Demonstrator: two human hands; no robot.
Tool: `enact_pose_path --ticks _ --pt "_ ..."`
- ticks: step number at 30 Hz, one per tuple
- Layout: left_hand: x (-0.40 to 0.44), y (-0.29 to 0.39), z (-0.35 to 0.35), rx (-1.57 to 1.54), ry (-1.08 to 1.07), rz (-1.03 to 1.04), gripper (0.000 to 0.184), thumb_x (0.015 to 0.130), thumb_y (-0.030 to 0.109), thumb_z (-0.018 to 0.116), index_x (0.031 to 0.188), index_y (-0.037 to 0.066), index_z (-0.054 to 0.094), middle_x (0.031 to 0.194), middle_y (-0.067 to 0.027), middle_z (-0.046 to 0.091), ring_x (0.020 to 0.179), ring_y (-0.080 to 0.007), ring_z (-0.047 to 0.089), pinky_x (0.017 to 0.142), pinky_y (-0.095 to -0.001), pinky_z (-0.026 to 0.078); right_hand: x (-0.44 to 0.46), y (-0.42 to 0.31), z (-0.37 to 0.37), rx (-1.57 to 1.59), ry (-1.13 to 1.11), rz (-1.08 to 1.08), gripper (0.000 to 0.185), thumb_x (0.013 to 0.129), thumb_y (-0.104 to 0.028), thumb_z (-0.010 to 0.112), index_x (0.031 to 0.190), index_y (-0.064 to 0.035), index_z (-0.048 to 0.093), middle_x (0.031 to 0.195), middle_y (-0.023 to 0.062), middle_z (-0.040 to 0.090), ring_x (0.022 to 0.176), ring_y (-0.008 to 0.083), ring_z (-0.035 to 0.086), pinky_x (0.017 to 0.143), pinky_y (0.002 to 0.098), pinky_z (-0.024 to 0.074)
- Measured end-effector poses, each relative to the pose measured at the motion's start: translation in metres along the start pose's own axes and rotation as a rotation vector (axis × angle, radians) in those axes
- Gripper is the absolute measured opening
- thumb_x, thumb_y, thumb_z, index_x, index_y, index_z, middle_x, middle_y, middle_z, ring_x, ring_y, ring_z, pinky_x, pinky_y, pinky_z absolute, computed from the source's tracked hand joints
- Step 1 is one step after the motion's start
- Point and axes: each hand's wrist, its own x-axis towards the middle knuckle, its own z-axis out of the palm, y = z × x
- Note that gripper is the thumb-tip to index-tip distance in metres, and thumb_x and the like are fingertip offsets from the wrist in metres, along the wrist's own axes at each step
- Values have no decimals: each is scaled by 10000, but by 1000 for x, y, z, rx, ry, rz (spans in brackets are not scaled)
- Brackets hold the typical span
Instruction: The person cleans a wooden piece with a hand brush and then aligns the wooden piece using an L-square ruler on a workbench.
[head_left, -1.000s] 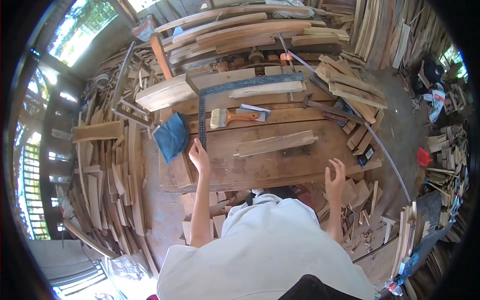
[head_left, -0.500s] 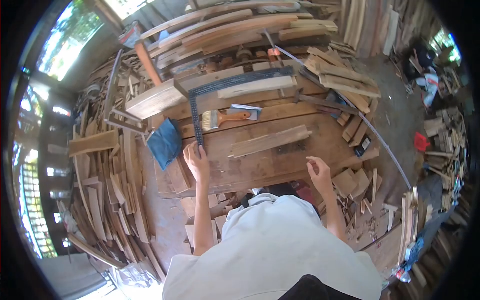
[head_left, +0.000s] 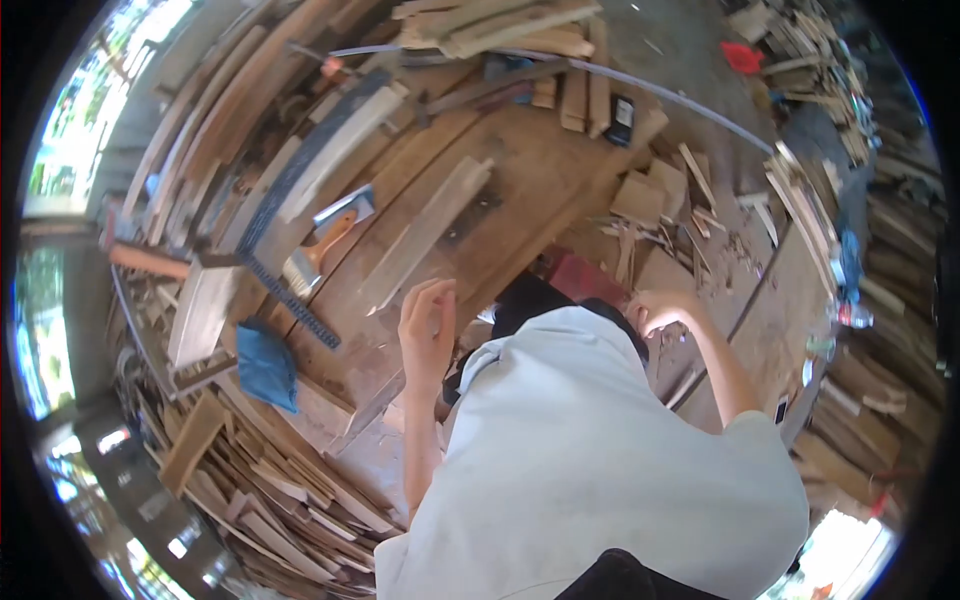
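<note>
My left hand (head_left: 427, 322) is raised in front of the bench edge, fingers loosely bent and holding nothing. Beyond it a rough wooden strip (head_left: 430, 235) lies on the workbench (head_left: 530, 180). Next to my right hip hangs my right hand (head_left: 662, 311), its fingers loosely curled, with nothing seen in them. A dark carpenter's square (head_left: 290, 298) rests on the bench to the left, touched by neither hand. Inside its angle lies a paintbrush (head_left: 330, 245) with a wooden handle, beside a blue-and-white flat item (head_left: 345, 205).
A blue cloth-like piece (head_left: 266, 365) lies at the bench's left end beside a thick wood block (head_left: 205, 310). Stacked boards (head_left: 230, 90) line the back. Wood scraps (head_left: 640, 198) lie right of the bench, and a long pile of strips (head_left: 290, 500) covers the floor at left.
My left hand has come away from the carpenter's square. My right hand has dropped from the bench edge to my right hip. The view has turned to the right.
</note>
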Motion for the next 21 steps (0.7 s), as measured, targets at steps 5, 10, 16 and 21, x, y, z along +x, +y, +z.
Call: enact_pose_path --ticks 5,10,16,21 --pt "-9 2 18 -59 -155 15 165 906 -32 605 1050 13 672 1010 -100 661 840 -175 618 752 -284 491 -9 25 29 185 -69 38 486 700 -71 677 1183 -68 630 1012 33 713 885 135 647 659 308 574" --pt "-12 -2 7 -28 -283 -115 122 929 5 602 1035 7 662 1053 -129 656 918 -256 653 781 -319 522 -36 20 39 473 -139 -67 498 777 -260 816 1180 -38 624 1186 105 665 1033 179 640 813 329 567" --pt "-4 16 24 -160 -522 -126 157 913 38 635 1067 28 663 1007 -115 663 906 -234 647 749 -311 515 -41 -4 38 176 -192 149 523 750 -470 823 1034 -48 704 974 53 734 932 149 694 778 320 558" --pt "19 47 54 -220 -892 93 241 862 130 709 1087 51 674 1087 -92 688 951 -280 623 872 -372 480 -26 3 54 189 -171 100 402 805 -427 781 868 -32 745 842 70 750 820 156 727 777 328 556"
